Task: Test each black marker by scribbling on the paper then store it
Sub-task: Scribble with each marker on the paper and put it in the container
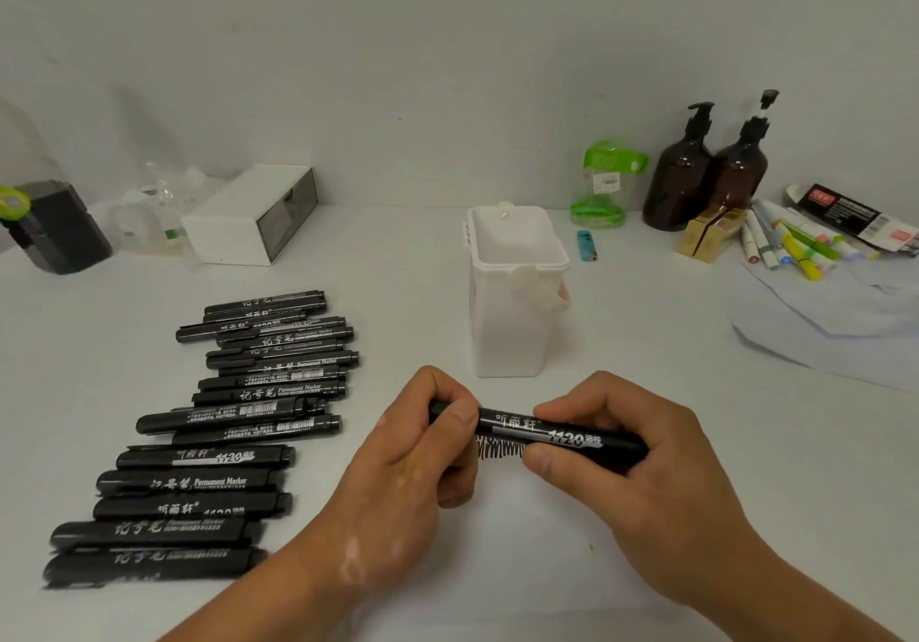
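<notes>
The black marker (537,430) is held level between both hands, just above a zigzag scribble (500,450) on the white surface (522,567). Its barrel is glossy black, with white printed characters, a grey band and the number 1120. The left hand (408,462) curls thumb and fingers round the left end. The right hand (641,472) pinches the right half. A white container (512,333) stands behind. A row of markers (233,422) lies at the left.

Head view, near, angled down at table (646,442).
</notes>
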